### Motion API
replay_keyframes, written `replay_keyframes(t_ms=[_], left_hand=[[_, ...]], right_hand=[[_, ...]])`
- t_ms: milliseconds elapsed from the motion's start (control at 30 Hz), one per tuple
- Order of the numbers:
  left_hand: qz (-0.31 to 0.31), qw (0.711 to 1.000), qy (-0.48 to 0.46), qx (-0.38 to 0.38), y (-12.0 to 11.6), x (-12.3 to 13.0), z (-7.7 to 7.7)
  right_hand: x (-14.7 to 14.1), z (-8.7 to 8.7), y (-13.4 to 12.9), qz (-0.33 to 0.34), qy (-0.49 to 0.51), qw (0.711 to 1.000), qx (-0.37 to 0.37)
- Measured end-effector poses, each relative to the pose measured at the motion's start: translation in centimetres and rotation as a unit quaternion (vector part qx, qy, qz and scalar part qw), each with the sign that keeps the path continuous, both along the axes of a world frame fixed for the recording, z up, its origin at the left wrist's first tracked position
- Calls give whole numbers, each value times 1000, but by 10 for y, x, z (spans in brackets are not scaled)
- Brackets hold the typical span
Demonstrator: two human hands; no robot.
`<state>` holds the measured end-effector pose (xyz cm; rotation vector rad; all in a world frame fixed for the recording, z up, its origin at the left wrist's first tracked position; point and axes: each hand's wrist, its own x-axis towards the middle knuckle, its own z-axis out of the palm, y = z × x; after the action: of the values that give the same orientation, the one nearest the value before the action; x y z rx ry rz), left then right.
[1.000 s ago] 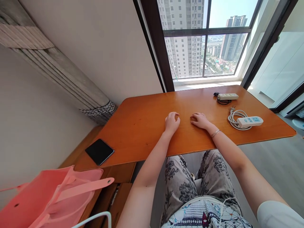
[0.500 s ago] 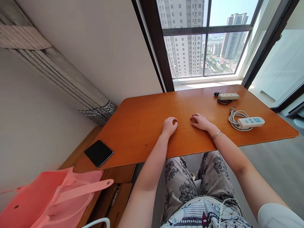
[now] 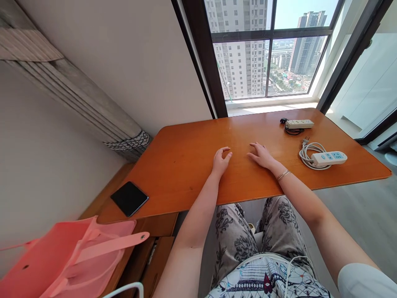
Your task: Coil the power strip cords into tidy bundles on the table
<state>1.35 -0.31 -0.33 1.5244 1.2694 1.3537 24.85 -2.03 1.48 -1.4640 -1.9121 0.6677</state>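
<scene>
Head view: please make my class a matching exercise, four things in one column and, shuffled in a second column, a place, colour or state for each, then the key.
Things:
1. Left hand
2. Right hand
3. White-corded power strip
4. Flat black device

Descriptions:
A. Has blue socket faces
B. Lies at the left end of the table
C. Fingers spread, with a bracelet at the wrist
D. Holds nothing, with a bare wrist

Pairs: 1-D, 2-C, 3-A, 4-B

on the table [image 3: 182, 165], the tablet [image 3: 129, 198] lies left, two power strips [image 3: 329, 158] lie right; the window [image 3: 269, 35] stands behind.
</scene>
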Motion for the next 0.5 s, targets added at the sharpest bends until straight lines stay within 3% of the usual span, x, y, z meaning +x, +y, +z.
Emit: replay_keyframes(t_ms=[67,167,233,367,500], left_hand=[[-53,983,-170,-43,-3,0,9],[-143,924,-333,-120,-10,-2,24],[-163,908,-359,-142,-14,-3,31],[-176,906,-353,-155,-20,-1,37],[-179,905,-351,-160,-19,-1,35]], right_hand=[[-2,5,1,-35,183,982,-21],[1,17,0,-27,398,910,-111],[5,25,-2,-16,461,874,-154],[7,34,-8,-2,541,821,-181],[7,35,-11,9,588,786,-191]])
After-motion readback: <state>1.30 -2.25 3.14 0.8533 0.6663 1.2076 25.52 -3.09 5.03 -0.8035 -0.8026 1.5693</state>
